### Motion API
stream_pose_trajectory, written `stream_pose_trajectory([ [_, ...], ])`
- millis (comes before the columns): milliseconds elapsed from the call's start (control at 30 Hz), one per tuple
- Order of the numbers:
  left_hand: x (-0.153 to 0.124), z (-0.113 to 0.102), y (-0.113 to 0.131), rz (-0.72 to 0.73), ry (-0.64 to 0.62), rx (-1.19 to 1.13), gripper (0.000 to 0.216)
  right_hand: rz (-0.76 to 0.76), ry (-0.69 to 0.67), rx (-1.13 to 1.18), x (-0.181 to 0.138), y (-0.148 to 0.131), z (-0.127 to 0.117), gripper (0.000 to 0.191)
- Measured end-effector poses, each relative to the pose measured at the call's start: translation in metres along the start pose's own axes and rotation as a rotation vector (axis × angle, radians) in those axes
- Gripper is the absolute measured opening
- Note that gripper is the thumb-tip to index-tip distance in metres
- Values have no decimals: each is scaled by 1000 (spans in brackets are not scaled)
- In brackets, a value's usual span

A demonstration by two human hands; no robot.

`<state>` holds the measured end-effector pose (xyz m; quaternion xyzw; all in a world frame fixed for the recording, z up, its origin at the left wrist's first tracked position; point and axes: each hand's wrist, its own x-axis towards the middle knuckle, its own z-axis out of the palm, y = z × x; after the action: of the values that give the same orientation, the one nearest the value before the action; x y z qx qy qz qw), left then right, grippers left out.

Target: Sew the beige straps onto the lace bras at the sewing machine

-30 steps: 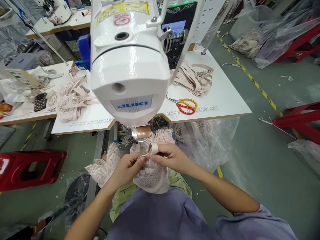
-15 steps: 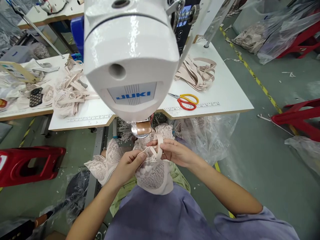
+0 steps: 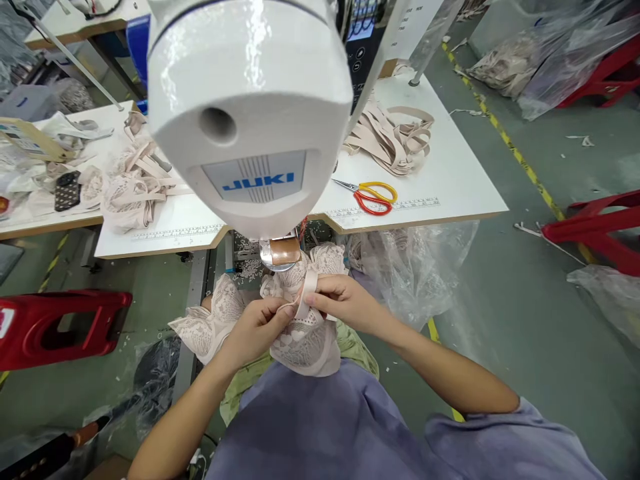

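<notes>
A pale beige lace bra (image 3: pixel 305 347) hangs over my lap, just in front of the sewing machine's lower end. My left hand (image 3: pixel 263 327) is closed, pinching the bra's edge between thumb and fingers. Opposite it, my right hand (image 3: pixel 345 300) grips a looped beige strap (image 3: pixel 309 292) that stands up from the bra. The two hands are almost touching, and the fingertips of both are partly hidden by fabric. More lace cups (image 3: pixel 220 320) lie to the left of my left hand. Above the hands looms the white sewing machine head (image 3: pixel 250 120).
Scissors (image 3: pixel 370 195) with red and yellow handles lie on the white table (image 3: pixel 465 180), near a pile of beige straps (image 3: pixel 395 140). Lace pieces (image 3: pixel 133 193) are heaped at left. A plastic bag (image 3: pixel 415 267) hangs below the table. Red stools (image 3: pixel 65 327) stand on both sides.
My right hand has shifted slightly left, toward my left hand, and its fingers have closed more around the strap. The strap loop moved with it. The camera view has shifted a little.
</notes>
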<state>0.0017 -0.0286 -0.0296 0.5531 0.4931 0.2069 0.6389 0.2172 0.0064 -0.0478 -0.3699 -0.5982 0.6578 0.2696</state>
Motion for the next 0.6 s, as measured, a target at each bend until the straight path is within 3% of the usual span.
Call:
stream_pose_trajectory([
  [133, -1, 5, -3, 120, 92, 117, 33, -115, 108, -99, 1, -3, 5, 33],
  [233, 1, 21, -13, 300, 275, 163, 23, -137, 164, -95, 6, -5, 8, 32],
  [333, 5, 37, -26, 339, 464, 107, 17, -116, 204, -84, 15, -12, 4, 35],
  [433, 10, 35, -28, 456, 603, 165, 21, -78, 191, -71, 26, -23, -6, 35],
  [533, 14, 14, -16, 641, 552, 433, 35, -25, 122, -5, 37, -28, -19, 33],
  [600, 16, -1, -4, 623, 492, 516, 32, -16, 140, 86, 46, -26, -29, 33],
])
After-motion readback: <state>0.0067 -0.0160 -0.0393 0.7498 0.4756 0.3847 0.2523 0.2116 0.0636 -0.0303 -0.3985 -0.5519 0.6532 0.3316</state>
